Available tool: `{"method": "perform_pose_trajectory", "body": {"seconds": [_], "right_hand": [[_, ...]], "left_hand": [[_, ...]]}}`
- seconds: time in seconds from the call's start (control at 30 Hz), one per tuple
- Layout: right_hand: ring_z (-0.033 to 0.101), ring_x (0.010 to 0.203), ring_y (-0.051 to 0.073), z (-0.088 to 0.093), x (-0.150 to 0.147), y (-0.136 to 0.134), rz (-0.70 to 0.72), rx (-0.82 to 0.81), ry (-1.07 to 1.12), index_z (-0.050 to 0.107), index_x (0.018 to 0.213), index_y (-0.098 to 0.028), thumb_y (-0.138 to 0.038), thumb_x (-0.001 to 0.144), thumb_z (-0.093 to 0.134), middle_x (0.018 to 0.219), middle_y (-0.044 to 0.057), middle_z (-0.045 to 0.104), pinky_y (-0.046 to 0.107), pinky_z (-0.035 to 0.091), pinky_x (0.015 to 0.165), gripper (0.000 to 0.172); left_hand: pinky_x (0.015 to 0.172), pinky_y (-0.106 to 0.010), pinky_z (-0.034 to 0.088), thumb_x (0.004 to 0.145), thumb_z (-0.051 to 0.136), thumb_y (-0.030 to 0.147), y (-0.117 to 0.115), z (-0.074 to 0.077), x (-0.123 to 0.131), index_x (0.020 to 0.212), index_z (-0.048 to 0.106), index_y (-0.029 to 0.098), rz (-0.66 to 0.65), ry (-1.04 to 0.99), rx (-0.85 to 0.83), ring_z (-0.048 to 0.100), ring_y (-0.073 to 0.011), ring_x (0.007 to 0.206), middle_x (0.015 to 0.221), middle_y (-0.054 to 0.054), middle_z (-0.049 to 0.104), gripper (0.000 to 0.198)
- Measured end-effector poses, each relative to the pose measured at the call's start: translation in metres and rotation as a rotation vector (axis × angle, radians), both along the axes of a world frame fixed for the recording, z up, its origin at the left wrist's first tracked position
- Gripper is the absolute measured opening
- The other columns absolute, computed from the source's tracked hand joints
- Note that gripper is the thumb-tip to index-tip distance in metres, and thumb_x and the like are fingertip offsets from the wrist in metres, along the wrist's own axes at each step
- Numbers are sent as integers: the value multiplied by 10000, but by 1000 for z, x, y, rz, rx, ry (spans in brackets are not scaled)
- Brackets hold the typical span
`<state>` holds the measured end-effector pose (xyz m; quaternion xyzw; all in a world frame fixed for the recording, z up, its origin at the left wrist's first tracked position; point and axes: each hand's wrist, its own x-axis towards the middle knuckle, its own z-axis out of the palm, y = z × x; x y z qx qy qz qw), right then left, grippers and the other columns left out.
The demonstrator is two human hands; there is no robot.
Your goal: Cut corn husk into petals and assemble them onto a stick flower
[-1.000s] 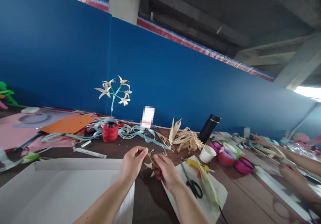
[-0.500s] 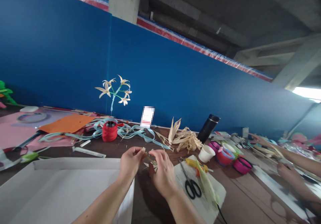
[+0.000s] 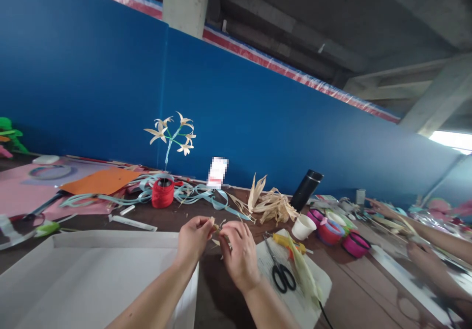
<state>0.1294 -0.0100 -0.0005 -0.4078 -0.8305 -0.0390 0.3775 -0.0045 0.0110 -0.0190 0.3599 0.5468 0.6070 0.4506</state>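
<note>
**First onlooker:** Closing in over the past 1 second, the right hand point(image 3: 238, 255) now meets the left hand point(image 3: 194, 235) above the brown table point(image 3: 217, 294). Both are on 1 small corn-husk piece point(image 3: 217, 229), held just clear of the top between the white cardboard tray point(image 3: 92, 270) and the scissors point(image 3: 282, 276).

**Second onlooker:** Are both gripping it?

**First onlooker:** Yes. The left thumb and forefinger nip its near end. The right fingers curl over the far end, clamped too as far as I can see.

**Second onlooker:** I'd say the left should stay low and firm while the right works in small, gentle moves. Dry husk looks likely to split under a hard pull.

**First onlooker:** That right forearm needs watching too. The scissors and the yellow glue gun point(image 3: 285, 240) lie just beside it.

**Second onlooker:** Farther back are the loose husk pile point(image 3: 271, 205), a red thread spool point(image 3: 162, 193) and a husk-flower sprig point(image 3: 173, 134) upright at the blue wall. A co-worker's hand point(image 3: 424, 255) is busy at far right, well apart.
</note>
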Motion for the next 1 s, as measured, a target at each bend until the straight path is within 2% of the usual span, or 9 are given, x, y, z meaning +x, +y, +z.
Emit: {"method": "perform_pose_trajectory", "body": {"seconds": [0.17,0.27,0.37,0.53,0.67,0.8,1.0], "right_hand": [[498,941,195,-1,0,-1,1,9,-4,550,883,-201,-204,830,504,988,59,547,345,394,837,71],[475,1002,219,-1,-2,-3,-46,51,-20,558,947,-214,-215,785,555,1090,75,504,382,388,877,162],[443,1053,229,-2,-3,-4,-89,81,-30,559,1013,-242,-156,781,531,1169,76,453,410,374,905,249],[423,1090,226,-4,-4,-4,-101,100,-61,561,1058,-270,-98,788,486,1199,68,431,414,369,917,329],[437,1067,219,-4,-5,-4,-114,119,-72,575,1052,-283,-120,803,493,1182,62,443,400,369,908,309],[459,1018,213,-3,-4,-3,-107,105,-79,614,955,-279,-166,807,525,1134,49,474,384,370,887,206],[489,970,196,-2,-2,-1,-85,108,-65,632,851,-245,-198,819,527,1050,43,536,357,387,854,119]], "left_hand": [[528,-232,461,584,646,454,1,0,0,693,646,139,6,-18,1,594,-136,543,596,-40,664,334],[507,-224,451,567,662,457,1,0,-1,670,636,139,8,-55,-3,596,-137,532,564,-28,649,335],[499,-224,450,543,679,459,1,-2,-1,660,636,144,4,-94,-2,605,-144,537,568,-25,649,338],[523,-228,457,569,670,457,2,-6,-1,677,636,144,-14,-105,15,601,-136,538,567,-20,646,333],[501,-222,452,540,693,434,1,-2,0,642,623,138,-8,-155,-19,584,-124,503,536,-7,626,321],[517,-214,456,532,699,400,-1,4,1,632,618,133,-6,-204,-57,588,-113,518,542,-8,628,297],[501,-219,440,542,684,424,-1,2,1,647,630,131,-4,-143,-30,574,-116,500,541,-20,637,316]]}}
